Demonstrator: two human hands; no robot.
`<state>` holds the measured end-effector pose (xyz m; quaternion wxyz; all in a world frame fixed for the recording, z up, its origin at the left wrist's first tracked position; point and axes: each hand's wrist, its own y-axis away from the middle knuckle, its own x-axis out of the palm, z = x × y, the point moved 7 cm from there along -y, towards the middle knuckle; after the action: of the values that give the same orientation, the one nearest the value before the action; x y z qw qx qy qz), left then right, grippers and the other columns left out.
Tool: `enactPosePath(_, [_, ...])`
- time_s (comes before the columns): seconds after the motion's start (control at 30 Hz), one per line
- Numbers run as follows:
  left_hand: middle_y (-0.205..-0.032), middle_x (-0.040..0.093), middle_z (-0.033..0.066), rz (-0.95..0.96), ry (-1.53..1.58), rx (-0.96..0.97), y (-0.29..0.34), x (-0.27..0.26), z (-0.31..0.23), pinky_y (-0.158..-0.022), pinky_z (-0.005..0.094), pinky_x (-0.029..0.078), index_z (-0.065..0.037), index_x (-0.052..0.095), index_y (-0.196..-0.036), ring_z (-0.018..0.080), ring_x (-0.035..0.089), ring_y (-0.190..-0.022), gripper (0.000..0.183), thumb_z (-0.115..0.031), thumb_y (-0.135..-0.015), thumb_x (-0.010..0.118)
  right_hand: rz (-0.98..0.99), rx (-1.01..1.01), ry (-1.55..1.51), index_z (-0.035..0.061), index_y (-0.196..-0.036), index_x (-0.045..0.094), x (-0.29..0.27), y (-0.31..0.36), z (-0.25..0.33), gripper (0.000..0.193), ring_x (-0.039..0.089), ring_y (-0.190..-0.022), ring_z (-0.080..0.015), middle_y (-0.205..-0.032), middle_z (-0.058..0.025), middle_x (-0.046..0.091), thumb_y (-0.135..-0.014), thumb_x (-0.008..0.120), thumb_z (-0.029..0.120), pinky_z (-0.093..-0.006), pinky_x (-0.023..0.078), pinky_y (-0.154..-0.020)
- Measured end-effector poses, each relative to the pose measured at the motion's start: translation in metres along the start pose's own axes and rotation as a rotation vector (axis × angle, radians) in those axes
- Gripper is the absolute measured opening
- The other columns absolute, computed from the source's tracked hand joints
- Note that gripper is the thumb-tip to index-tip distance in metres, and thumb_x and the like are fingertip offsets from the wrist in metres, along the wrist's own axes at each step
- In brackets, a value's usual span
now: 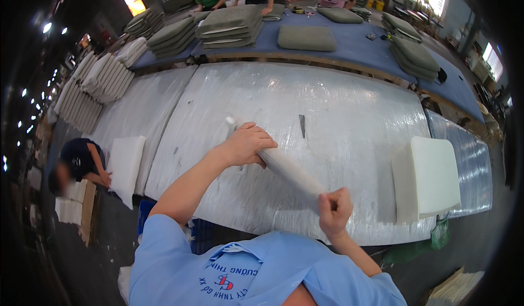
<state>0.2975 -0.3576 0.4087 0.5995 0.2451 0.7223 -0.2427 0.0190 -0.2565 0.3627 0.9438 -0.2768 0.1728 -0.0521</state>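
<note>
A pale grey-white cushion pad is held up between my two hands, seen nearly edge-on, slanting from upper left to lower right. My left hand is closed over its far upper end, with the fingers bent round the edge. At the near right end, my right hand is clenched on the pad's corner. A small white end sticks out past my left hand. Below the pad lies the table, covered in shiny clear film. The pad's broad faces are mostly hidden from this angle.
White foam pads are stacked at the table's right. Grey-green cushions stand in piles on the blue table beyond, where several people work. At left, a person handles a white pad near more stacked pads.
</note>
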Motion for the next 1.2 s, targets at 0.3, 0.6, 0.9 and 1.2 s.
enactPosePath(0.3, [-0.174,0.022,0.0152,-0.728,0.78,-0.619,0.069,0.1,0.042,-0.132,0.0428,0.012,-0.01,0.027,-0.167,0.0343,0.02,-0.161,0.071,-0.039,-0.109,0.055,0.375,0.477,-0.386,0.0033,-0.144,0.056,0.097,0.007,-0.021,0.045,0.06,-0.118,-0.0176,-0.132,-0.0114,0.061,-0.104,0.064,0.024,-0.0313,0.05,-0.094])
enactPosePath(0.6, [-0.177,0.012,0.0114,-0.893,1.908,-0.587,0.019,0.122,-0.078,-0.131,0.0374,0.013,-0.007,0.007,-0.17,0.0249,0.014,-0.162,0.074,-0.052,-0.115,0.028,0.56,0.706,-0.886,0.0051,-0.168,0.018,0.139,0.016,-0.055,0.076,0.026,-0.158,-0.0302,-0.172,-0.0171,0.026,-0.113,0.037,0.054,-0.0407,0.026,-0.127])
enactPosePath(0.9, [-0.176,0.013,0.0169,-0.768,1.495,-0.676,0.027,0.11,-0.131,-0.129,0.0357,0.016,-0.001,0.004,-0.169,0.0249,0.015,-0.161,0.071,-0.034,-0.115,0.036,0.582,0.603,-0.8,0.0037,-0.17,0.004,0.09,0.025,-0.022,0.08,0.011,-0.162,-0.0285,-0.177,-0.0148,0.01,-0.113,0.035,0.051,-0.0414,0.012,-0.131])
enactPosePath(1.2, [-0.176,0.011,0.0178,-0.75,1.295,-0.612,0.009,0.106,-0.111,-0.129,0.0358,0.016,-0.004,0.003,-0.17,0.0264,0.015,-0.161,0.07,-0.025,-0.113,0.038,0.558,0.581,-0.573,-0.0064,-0.165,0.015,0.117,-0.054,-0.037,0.071,0.02,-0.16,-0.0342,-0.172,-0.0247,0.019,-0.114,0.038,0.037,-0.0401,0.019,-0.129])
